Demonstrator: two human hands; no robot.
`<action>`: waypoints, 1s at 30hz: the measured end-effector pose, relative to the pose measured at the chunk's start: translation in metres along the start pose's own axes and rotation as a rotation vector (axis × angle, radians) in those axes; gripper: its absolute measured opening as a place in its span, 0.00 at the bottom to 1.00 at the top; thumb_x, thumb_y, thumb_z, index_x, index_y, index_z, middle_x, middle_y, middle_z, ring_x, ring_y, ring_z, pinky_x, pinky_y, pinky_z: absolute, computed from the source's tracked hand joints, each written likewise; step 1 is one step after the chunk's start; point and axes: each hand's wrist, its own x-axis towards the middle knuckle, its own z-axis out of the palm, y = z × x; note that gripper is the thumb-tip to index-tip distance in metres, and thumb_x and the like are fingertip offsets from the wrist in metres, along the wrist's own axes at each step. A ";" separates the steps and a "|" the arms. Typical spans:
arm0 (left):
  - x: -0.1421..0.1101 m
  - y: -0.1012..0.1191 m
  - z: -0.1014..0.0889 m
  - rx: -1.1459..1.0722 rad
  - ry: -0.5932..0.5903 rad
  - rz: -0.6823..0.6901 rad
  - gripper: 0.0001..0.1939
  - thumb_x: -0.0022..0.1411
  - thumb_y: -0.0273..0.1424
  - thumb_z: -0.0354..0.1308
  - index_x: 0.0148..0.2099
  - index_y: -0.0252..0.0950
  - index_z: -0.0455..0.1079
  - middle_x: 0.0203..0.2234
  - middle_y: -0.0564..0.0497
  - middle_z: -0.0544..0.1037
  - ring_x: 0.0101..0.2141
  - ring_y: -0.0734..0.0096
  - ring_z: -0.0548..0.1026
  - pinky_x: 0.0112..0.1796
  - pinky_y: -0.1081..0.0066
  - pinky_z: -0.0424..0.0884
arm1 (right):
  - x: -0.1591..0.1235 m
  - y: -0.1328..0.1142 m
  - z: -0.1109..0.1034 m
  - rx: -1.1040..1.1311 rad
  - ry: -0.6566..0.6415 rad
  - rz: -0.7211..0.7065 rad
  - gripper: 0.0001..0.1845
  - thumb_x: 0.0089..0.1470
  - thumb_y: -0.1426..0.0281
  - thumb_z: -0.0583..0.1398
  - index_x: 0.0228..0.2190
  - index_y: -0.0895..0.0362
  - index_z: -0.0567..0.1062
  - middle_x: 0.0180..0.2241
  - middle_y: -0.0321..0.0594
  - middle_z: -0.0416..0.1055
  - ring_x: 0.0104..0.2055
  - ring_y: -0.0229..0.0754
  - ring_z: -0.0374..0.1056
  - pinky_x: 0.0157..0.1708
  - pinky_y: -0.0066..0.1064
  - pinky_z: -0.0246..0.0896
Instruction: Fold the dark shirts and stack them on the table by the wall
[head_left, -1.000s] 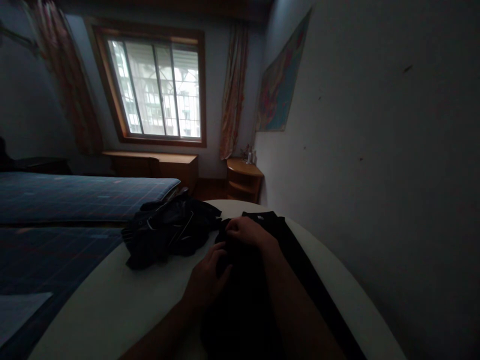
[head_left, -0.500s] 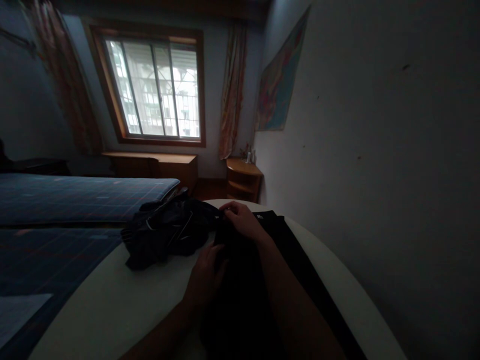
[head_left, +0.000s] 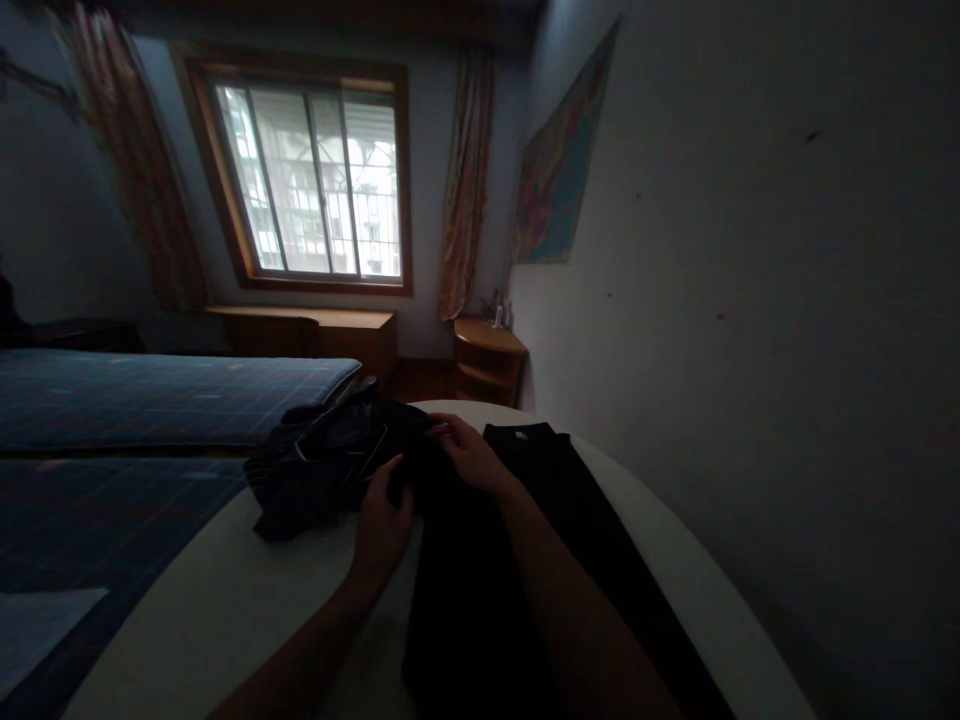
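Note:
A long black garment that looks like a pair of trousers (head_left: 472, 590) lies lengthwise on a round pale table (head_left: 247, 610). A small light mark shows at its far end, on the right part. My right hand (head_left: 472, 455) has its fingers closed on the cloth at the far left part. Nearer to me, my left hand (head_left: 384, 520) curls its thumb and fingers around the left edge of the same cloth. Just left of both hands is a crumpled dark navy garment (head_left: 322, 465) with thin white piping. Dim light hides where the two dark cloths meet.
A bed with a blue plaid cover (head_left: 172, 400) stands along the left. The white wall (head_left: 750, 420) runs close on the right. Beyond the table are a wooden corner shelf (head_left: 491, 340) and a low wooden desk (head_left: 352, 320) under the window.
Both hands have shifted left with the cloth, toward the crumpled garment. The far left part of the trousers has moved away from the right part, and more of the far edge shows.

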 end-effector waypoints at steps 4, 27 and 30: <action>-0.006 -0.009 0.002 0.085 -0.004 0.035 0.24 0.59 0.26 0.51 0.58 0.34 0.65 0.52 0.41 0.73 0.54 0.57 0.71 0.57 0.53 0.65 | -0.008 0.033 -0.013 -0.454 0.159 0.205 0.21 0.62 0.77 0.48 0.52 0.57 0.72 0.48 0.43 0.76 0.49 0.39 0.71 0.53 0.32 0.61; -0.022 -0.014 0.015 0.192 -0.152 0.113 0.36 0.65 0.26 0.48 0.72 0.37 0.42 0.66 0.39 0.56 0.65 0.55 0.58 0.59 0.53 0.64 | -0.024 0.076 -0.002 -0.950 -0.048 0.501 0.31 0.66 0.54 0.45 0.63 0.52 0.62 0.68 0.40 0.51 0.70 0.50 0.42 0.66 0.49 0.33; -0.021 -0.015 0.015 0.160 -0.159 0.175 0.37 0.64 0.25 0.49 0.72 0.38 0.42 0.67 0.40 0.55 0.66 0.57 0.56 0.62 0.53 0.59 | -0.022 0.077 -0.003 -0.959 -0.059 0.539 0.32 0.66 0.53 0.44 0.66 0.52 0.57 0.70 0.40 0.46 0.71 0.50 0.39 0.66 0.51 0.31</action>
